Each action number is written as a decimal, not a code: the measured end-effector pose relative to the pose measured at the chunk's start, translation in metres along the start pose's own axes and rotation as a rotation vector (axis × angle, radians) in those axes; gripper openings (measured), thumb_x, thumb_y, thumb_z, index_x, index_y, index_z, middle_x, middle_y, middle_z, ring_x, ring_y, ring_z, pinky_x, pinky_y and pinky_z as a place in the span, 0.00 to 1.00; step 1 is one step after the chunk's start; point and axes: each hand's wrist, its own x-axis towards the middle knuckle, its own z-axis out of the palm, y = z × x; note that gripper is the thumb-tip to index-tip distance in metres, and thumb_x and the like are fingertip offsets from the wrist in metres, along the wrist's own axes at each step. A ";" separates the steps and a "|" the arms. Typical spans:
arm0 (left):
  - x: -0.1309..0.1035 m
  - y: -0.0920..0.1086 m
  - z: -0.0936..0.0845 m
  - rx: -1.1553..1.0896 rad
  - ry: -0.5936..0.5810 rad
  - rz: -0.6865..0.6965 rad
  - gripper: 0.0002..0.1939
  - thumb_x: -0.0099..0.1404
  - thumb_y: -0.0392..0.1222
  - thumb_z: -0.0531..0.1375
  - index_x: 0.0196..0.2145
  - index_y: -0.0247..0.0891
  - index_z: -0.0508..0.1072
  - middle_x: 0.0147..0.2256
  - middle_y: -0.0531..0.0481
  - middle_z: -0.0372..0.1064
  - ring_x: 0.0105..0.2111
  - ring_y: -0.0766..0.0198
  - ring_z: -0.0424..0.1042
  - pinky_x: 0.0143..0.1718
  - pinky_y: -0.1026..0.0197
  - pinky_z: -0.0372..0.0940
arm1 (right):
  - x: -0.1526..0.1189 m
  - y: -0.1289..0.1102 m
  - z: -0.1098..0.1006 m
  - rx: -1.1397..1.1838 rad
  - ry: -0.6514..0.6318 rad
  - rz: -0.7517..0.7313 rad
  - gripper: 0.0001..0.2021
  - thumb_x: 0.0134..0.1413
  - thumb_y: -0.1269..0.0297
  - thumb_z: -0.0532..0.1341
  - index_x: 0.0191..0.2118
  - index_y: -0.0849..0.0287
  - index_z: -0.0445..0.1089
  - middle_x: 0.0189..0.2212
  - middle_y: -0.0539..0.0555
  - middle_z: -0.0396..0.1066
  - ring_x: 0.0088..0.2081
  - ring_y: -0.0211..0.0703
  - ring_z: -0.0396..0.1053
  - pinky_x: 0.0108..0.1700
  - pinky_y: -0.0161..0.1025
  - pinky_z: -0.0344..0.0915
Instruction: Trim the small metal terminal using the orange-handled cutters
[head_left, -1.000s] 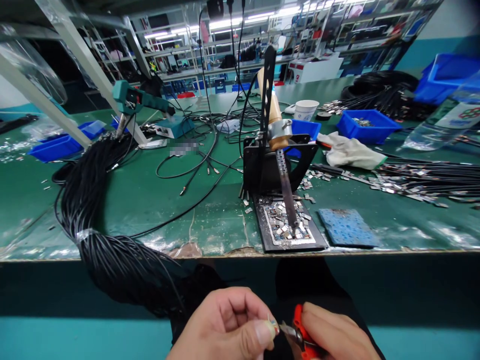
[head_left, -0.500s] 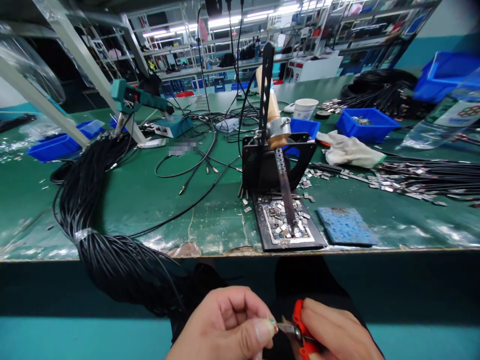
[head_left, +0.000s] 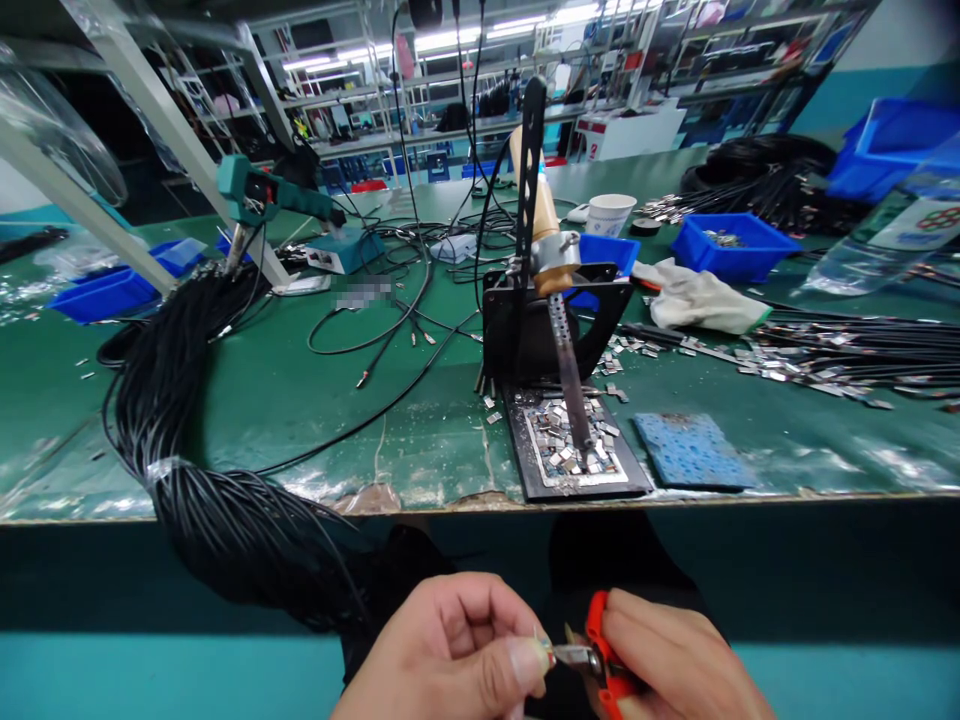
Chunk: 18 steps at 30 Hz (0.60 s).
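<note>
Head view: green bench [head_left: 315,400] w/ cable bundle [head_left: 187,400], soldering iron [head_left: 559,300]; racks behind. Left hand [head_left: 457,660] pinches wire end [head_left: 541,645], right hand [head_left: 675,665] grips red cutters [head_left: 600,660].

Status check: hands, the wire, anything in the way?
Left hand pinches wire end. Right hand grips red cutters, tips at the wire. Nothing between them; cable bundle hangs left.

Both hands' wrists are cut off by the bottom edge; the pinched piece is too small to identify.
</note>
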 end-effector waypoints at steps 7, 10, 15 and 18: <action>-0.001 0.002 0.000 -0.005 -0.008 -0.011 0.29 0.54 0.61 0.73 0.33 0.31 0.70 0.26 0.53 0.63 0.23 0.76 0.61 0.26 0.69 0.51 | -0.004 0.003 0.001 0.042 -0.007 0.020 0.11 0.60 0.77 0.55 0.28 0.58 0.60 0.23 0.47 0.63 0.22 0.33 0.60 0.26 0.33 0.54; 0.000 0.000 0.000 -0.003 -0.006 -0.017 0.29 0.55 0.60 0.73 0.33 0.30 0.70 0.25 0.53 0.64 0.23 0.76 0.61 0.26 0.69 0.51 | -0.004 0.003 0.003 0.062 0.012 0.027 0.11 0.60 0.78 0.55 0.28 0.58 0.59 0.23 0.47 0.62 0.22 0.33 0.59 0.25 0.34 0.53; 0.001 0.000 0.000 -0.004 -0.013 -0.028 0.29 0.54 0.61 0.73 0.33 0.31 0.70 0.26 0.51 0.65 0.23 0.75 0.62 0.26 0.69 0.52 | -0.005 0.002 0.007 0.065 0.012 0.037 0.11 0.62 0.77 0.55 0.28 0.59 0.60 0.23 0.48 0.62 0.23 0.34 0.60 0.26 0.34 0.54; 0.000 0.002 0.001 -0.018 -0.010 -0.027 0.28 0.54 0.60 0.73 0.33 0.31 0.69 0.26 0.52 0.65 0.23 0.76 0.61 0.26 0.69 0.51 | -0.005 -0.001 0.009 0.069 0.010 0.046 0.12 0.61 0.78 0.55 0.28 0.59 0.61 0.22 0.48 0.62 0.23 0.34 0.61 0.26 0.33 0.54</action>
